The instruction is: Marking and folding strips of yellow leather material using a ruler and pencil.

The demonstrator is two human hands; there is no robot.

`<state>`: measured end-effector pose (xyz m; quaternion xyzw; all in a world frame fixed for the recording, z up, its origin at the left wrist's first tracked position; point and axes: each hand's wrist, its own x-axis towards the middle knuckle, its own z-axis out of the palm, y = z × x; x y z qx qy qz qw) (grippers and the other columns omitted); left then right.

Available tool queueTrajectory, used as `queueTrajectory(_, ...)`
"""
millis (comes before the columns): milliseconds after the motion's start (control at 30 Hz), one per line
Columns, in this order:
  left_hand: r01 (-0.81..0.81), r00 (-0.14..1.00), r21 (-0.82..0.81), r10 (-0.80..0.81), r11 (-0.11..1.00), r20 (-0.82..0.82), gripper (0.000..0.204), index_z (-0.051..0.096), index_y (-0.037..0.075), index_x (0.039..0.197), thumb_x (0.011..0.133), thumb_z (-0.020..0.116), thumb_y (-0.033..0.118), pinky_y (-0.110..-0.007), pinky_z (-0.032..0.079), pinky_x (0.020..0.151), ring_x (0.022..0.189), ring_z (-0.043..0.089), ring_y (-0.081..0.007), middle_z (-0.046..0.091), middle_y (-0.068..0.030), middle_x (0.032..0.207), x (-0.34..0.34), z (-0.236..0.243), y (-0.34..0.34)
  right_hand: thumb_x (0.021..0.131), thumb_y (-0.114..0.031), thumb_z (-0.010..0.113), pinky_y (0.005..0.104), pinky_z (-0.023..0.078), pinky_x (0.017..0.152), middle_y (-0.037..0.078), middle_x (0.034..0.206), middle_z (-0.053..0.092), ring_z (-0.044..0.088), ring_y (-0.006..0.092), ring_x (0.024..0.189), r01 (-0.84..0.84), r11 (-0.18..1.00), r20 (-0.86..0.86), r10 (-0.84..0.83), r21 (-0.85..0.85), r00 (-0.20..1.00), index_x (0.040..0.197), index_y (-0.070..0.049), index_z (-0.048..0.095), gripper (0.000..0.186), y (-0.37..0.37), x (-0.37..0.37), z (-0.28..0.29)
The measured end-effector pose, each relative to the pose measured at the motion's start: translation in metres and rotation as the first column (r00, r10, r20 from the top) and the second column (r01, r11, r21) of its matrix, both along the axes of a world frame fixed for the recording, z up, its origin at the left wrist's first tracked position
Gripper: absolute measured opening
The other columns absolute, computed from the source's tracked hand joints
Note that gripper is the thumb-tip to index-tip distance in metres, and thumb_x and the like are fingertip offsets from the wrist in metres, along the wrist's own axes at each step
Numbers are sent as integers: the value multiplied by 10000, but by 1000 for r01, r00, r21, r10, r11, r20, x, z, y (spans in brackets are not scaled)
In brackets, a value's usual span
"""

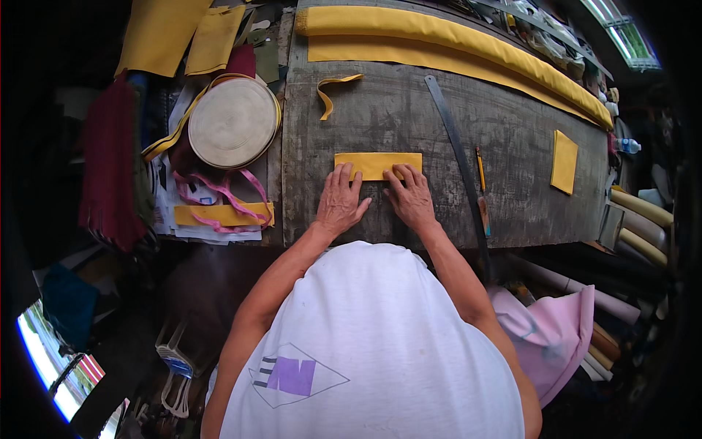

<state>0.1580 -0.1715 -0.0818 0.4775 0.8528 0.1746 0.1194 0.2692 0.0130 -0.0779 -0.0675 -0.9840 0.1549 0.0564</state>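
Note:
A yellow fabric strip (377,162) lies flat on the dark worktable (380,99), its long side running left to right. On its left end rest the fingertips of my left hand (342,196), the fingers stretched out and the thumb apart. My right hand (409,196) lies in the same way on the right end, fingers extended and pressing down on the cloth. Both hands cover parts of the strip's near edge. Neither hand is wrapped around anything.
A long metal ruler (455,139), a pencil (480,170) and a cutter knife (484,216) lie to the right. Yellow folded cloth (564,162) sits farther right. A yellow fabric roll (439,36) spans the back. At left are a round webbing roll (232,123) and pink tape (230,194).

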Motion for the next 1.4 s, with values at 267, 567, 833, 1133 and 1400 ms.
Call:
queueTrajectory(267, -107, 987, 17, 108, 994, -116, 692, 468, -38, 1329, 849, 689, 408, -487, 297, 1086, 1349, 337, -376, 378, -225, 1429, -8, -7, 3, 873, -261, 686, 443, 342, 1085, 111, 1336, 484, 411, 315, 1305, -1, 999, 58, 3, -43, 998, 1293, -123, 558, 460, 1, 2, 4)
queueTrajectory(567, -323, 920, 256, 366, 911, -141, 503, 592, 44, 1235, 830, 704, 320, -512, 305, 1059, 1318, 371, -375, 405, -221, 1416, -77, 1, 27, 915, -110, 645, 455, 433, 1025, 181, 1315, 527, 507, 365, 1238, 317, 913, -33, -336, -258, 941, 1271, -54, 581, 365, 16, 48, 24)
queueTrajectory(833, -757, 436, 324, 70, 567, 897, 210, 651, -45, 1106, 910, 655, 33, -273, 583, 785, 913, 658, -145, 663, -93, 1046, -116, 32, 35, 925, -34, 620, 341, 551, 795, 154, 1080, 654, 680, 253, 924, 475, 742, 58, -512, -473, 857, 1160, 5, 637, 238, 15, 92, 72)
queueTrajectory(1133, -729, 340, 373, -168, 574, 925, 497, 450, -5, 1353, 893, 633, -42, -300, 606, 811, 1005, 650, -169, 609, -132, 1165, -35, 140, -11, 937, -44, 629, 304, 552, 802, 139, 1061, 678, 687, 200, 920, 43, 758, -270, -284, -651, 920, 1175, 9, 634, 244, -55, -5, 151)
queueTrajectory(1400, -737, 469, 409, -29, 538, 883, 523, 404, 32, 1396, 917, 580, -82, -267, 585, 821, 979, 669, -156, 579, -82, 1115, 33, 130, -44, 938, -123, 675, 279, 534, 896, 153, 1100, 711, 670, 157, 1009, 109, 273, 66, -161, -956, 985, 1252, 61, 599, 371, -89, -15, 145)
